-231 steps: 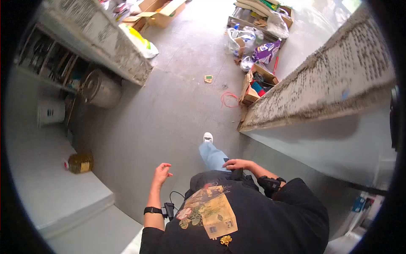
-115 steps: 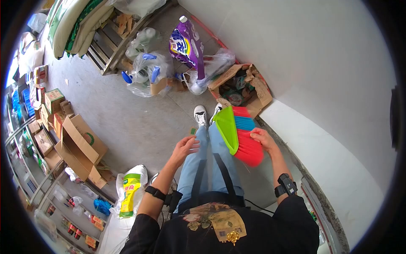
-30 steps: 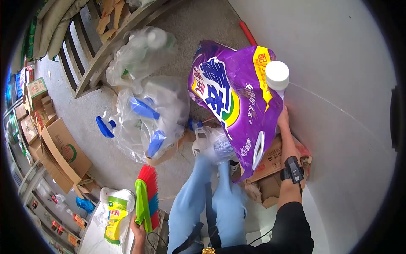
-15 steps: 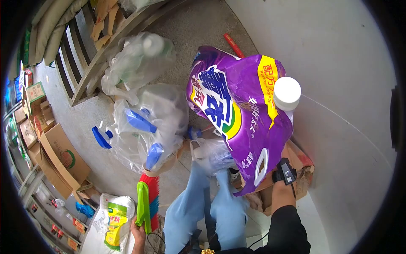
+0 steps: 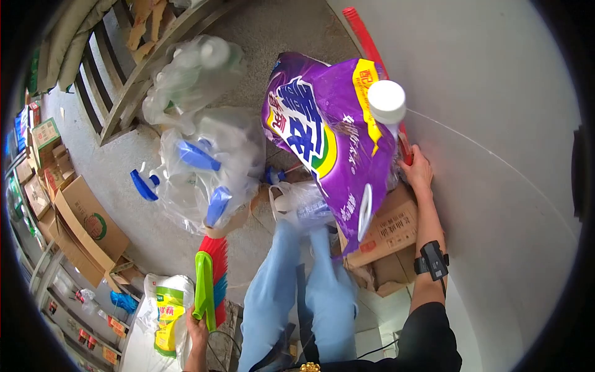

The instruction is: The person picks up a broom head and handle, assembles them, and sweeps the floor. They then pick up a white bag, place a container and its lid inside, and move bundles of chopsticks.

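My left hand (image 5: 197,327) is closed around the lower end of a green broom (image 5: 204,285), whose red and blue bristles (image 5: 218,268) face right. My right hand (image 5: 419,170) grips the lower part of a long red stick (image 5: 367,42), which leans along the grey wall. Its lower end is hidden behind the hand and a big purple detergent bag (image 5: 347,133). This bag has a white cap (image 5: 387,102) and stands just left of my right hand. A printed cardboard box (image 5: 390,226) lies below it.
Clear plastic bags holding bottles with blue tops (image 5: 198,156) stand on the floor left of the purple bag. A wooden slatted frame (image 5: 114,111) is behind them. Open cartons (image 5: 87,223) are at left. A white-and-yellow sack (image 5: 168,316) lies beside my left hand. The curved grey wall (image 5: 496,155) bounds the right.
My right hand has reached forward from behind the purple bag and now grips the red stick, which shows much more of its length. The purple bag sits slightly further left in view.
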`<state>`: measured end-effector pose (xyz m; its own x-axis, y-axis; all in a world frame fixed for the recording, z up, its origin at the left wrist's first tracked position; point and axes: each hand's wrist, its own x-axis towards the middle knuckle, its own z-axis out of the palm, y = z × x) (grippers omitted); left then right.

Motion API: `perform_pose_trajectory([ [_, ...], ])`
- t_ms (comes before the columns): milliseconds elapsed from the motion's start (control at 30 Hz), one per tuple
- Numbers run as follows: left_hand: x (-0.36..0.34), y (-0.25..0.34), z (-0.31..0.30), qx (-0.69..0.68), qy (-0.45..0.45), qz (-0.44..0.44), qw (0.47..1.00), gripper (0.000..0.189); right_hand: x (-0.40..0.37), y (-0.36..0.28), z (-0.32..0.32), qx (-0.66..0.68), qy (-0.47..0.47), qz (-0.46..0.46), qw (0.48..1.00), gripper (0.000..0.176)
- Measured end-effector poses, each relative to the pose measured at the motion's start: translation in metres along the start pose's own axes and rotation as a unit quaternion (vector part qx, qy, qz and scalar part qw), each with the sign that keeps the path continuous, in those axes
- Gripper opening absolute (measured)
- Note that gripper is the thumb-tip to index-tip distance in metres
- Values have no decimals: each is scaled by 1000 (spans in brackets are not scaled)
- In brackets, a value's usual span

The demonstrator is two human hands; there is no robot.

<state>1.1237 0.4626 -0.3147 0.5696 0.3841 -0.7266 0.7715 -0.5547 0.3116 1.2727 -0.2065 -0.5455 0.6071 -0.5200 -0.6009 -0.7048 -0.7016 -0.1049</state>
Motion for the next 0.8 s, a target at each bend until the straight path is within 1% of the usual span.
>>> perform_pose_trajectory([
  [100,-14,6,-13,7,-6,15,1000,33,-32,-2,-23,9,120,-44,992,33],
  [200,-30,25,-23,10,-23,26,999,34,-62,0,-53,77,143,-34,986,30],
  [233,-36,35,-25,16,-26,33,999,34,-75,-4,-67,120,144,-25,982,28],
  [300,-46,33,-33,16,-15,37,999,34,-100,-14,-102,204,147,-8,968,26],
  [400,-67,47,-43,-13,-4,41,999,34,-131,-19,-148,276,149,-46,948,24],
  [433,-74,54,-47,-29,0,43,999,34,-140,-19,-163,284,164,-68,942,26],
  [533,-93,48,-62,-61,2,66,996,34,-165,-13,-204,266,213,-135,930,29],
  [633,-113,47,-78,-78,17,91,993,34,-211,-34,-258,308,159,-80,935,30],
  [733,-131,53,-98,-62,38,83,994,33,-280,-88,-326,369,71,-4,927,31],
  [800,-140,59,-106,-112,52,106,987,34,-303,-95,-339,351,140,-72,923,29],
])
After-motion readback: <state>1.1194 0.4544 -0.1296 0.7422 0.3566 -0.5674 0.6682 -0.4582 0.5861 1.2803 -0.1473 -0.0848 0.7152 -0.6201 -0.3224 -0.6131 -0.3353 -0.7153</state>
